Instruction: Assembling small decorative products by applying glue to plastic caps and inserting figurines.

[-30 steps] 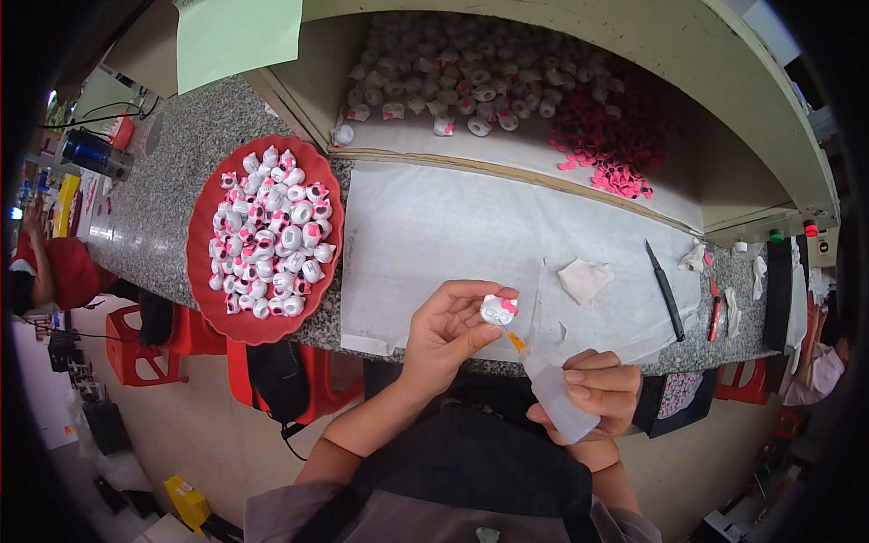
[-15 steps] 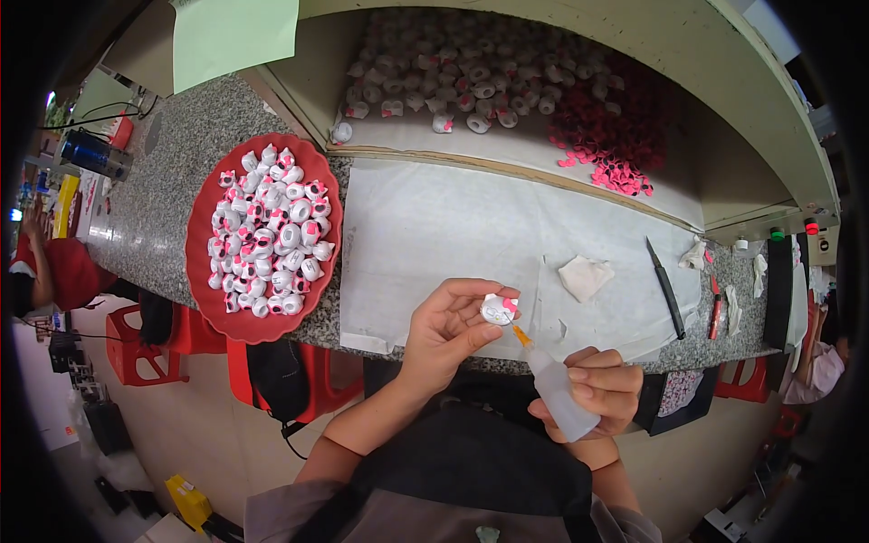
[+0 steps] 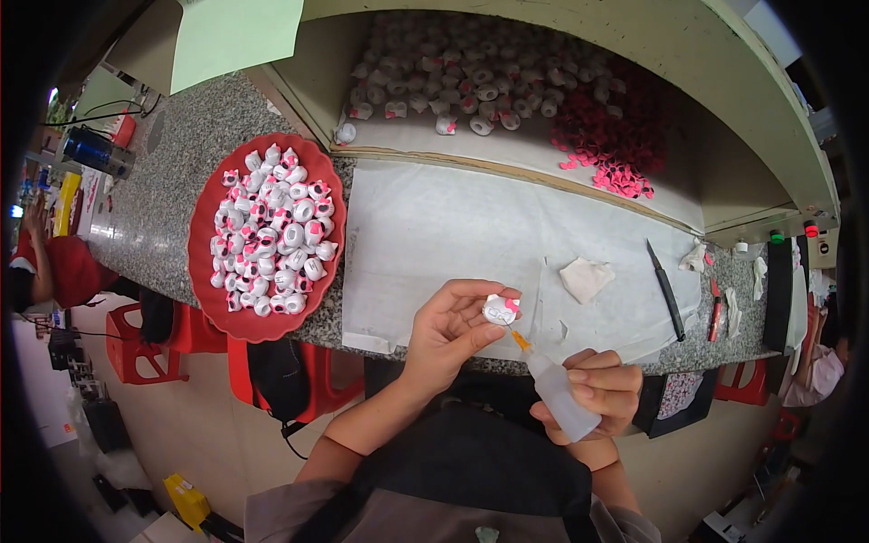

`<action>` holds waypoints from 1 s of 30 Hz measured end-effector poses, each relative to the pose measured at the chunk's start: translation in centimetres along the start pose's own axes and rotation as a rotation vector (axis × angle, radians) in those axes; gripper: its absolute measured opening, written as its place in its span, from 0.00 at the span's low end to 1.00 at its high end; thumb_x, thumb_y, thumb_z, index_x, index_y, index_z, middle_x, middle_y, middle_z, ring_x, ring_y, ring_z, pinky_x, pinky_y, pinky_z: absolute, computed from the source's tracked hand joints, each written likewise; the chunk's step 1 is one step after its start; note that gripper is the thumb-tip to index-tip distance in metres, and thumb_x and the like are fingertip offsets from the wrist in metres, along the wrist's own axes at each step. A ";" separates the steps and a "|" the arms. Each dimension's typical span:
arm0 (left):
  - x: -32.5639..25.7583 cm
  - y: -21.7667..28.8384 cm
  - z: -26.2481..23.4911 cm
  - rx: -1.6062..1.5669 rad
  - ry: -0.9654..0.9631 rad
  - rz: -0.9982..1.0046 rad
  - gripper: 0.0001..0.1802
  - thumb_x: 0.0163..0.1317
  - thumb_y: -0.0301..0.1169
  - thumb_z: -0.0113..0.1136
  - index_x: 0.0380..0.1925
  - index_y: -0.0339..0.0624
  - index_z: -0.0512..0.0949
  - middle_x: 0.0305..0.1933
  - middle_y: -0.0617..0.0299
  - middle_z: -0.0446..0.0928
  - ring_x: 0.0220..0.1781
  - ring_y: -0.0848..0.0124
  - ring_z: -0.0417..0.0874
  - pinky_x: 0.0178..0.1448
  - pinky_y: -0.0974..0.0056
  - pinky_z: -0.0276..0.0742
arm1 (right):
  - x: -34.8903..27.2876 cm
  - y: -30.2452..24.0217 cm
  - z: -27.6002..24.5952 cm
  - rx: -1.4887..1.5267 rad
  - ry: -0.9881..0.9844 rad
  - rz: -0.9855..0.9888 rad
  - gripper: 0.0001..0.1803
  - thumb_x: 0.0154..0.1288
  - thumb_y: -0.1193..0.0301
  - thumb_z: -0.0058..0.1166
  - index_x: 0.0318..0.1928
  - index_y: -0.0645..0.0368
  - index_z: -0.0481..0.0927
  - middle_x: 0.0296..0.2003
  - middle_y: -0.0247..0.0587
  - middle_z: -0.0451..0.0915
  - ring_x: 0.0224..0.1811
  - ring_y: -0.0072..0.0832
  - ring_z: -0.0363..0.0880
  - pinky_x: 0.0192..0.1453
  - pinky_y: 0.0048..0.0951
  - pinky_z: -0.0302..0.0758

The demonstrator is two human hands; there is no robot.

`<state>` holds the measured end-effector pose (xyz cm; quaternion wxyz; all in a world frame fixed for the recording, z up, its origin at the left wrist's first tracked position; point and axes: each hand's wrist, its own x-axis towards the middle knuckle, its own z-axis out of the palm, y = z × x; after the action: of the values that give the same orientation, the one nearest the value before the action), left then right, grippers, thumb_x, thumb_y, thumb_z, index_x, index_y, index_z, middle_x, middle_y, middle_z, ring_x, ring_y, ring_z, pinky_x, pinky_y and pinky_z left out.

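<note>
Between the thumb and fingers of my left hand (image 3: 445, 333) is a small white cat-shaped head (image 3: 500, 309) with a pink bow, its front turned up. My right hand (image 3: 599, 391) is wrapped round a translucent squeeze bottle (image 3: 559, 395) with an orange needle tip (image 3: 520, 340). The bottle leans up and left. Its thin needle reaches the lower part of the cat head or stops just short of it; I cannot tell which. Both hands are above the near edge of a white paper sheet (image 3: 425, 235).
At left stands a red scalloped tray (image 3: 201, 262) piled with white and pink cat heads. More heads (image 3: 444, 81) and pink bows (image 3: 620, 172) fill the shelf at the back. A crumpled tissue (image 3: 586, 279), a black-handled knife (image 3: 667, 294) and a red pen-like tool (image 3: 715, 312) lie at right.
The whole view has shifted very slightly. The needle tip sits a touch further left and lower against the cat head; both grips are the same.
</note>
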<state>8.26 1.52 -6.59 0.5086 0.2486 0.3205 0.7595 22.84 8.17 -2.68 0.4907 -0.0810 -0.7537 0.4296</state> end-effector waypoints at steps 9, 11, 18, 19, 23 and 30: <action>-0.4 0.0 0.1 0.231 0.008 0.119 0.18 0.49 0.14 0.51 0.43 0.33 0.66 0.47 0.51 0.68 0.50 0.68 0.69 0.54 0.67 0.64 | 0.3 -0.3 0.4 -0.100 -0.059 0.002 0.26 0.36 0.73 0.67 0.35 0.53 0.64 0.32 0.35 0.64 0.23 0.25 0.65 0.25 0.23 0.69; -0.5 -0.1 0.1 0.264 0.001 0.137 0.18 0.49 0.14 0.51 0.43 0.33 0.66 0.47 0.52 0.68 0.50 0.69 0.69 0.53 0.67 0.64 | 0.1 -0.4 0.4 -0.096 -0.069 0.005 0.26 0.36 0.73 0.67 0.35 0.53 0.64 0.32 0.35 0.64 0.23 0.26 0.66 0.25 0.23 0.69; -0.5 0.0 0.2 0.322 0.060 0.156 0.17 0.48 0.14 0.51 0.41 0.30 0.66 0.45 0.50 0.69 0.49 0.66 0.70 0.54 0.64 0.63 | -0.2 -0.3 0.2 -0.033 -0.049 -0.009 0.29 0.32 0.72 0.69 0.38 0.56 0.68 0.35 0.38 0.69 0.28 0.30 0.71 0.26 0.28 0.72; -0.5 0.0 0.2 0.322 0.060 0.154 0.17 0.48 0.14 0.51 0.41 0.30 0.66 0.45 0.50 0.69 0.49 0.66 0.70 0.54 0.64 0.63 | -0.3 -0.3 0.2 -0.033 -0.048 -0.007 0.29 0.32 0.72 0.69 0.38 0.56 0.68 0.35 0.38 0.69 0.28 0.30 0.71 0.26 0.28 0.72; -0.3 0.1 0.3 0.301 0.059 0.141 0.18 0.48 0.14 0.51 0.42 0.31 0.66 0.46 0.49 0.69 0.48 0.66 0.71 0.52 0.64 0.65 | -0.1 0.1 0.0 -0.065 -0.021 -0.008 0.29 0.32 0.74 0.69 0.38 0.56 0.68 0.34 0.39 0.69 0.26 0.29 0.70 0.26 0.27 0.71; 0.5 0.8 -1.2 0.111 0.198 0.134 0.18 0.50 0.15 0.50 0.43 0.33 0.64 0.47 0.49 0.68 0.48 0.66 0.72 0.53 0.64 0.66 | 1.8 1.6 -1.8 -0.019 0.198 0.247 0.21 0.42 0.78 0.59 0.32 0.59 0.59 0.29 0.42 0.64 0.26 0.27 0.70 0.30 0.24 0.74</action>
<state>6.77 1.50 -6.77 0.4083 0.2211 0.3935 0.7935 22.93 11.19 -2.39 0.5053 -0.2195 -0.6900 0.4694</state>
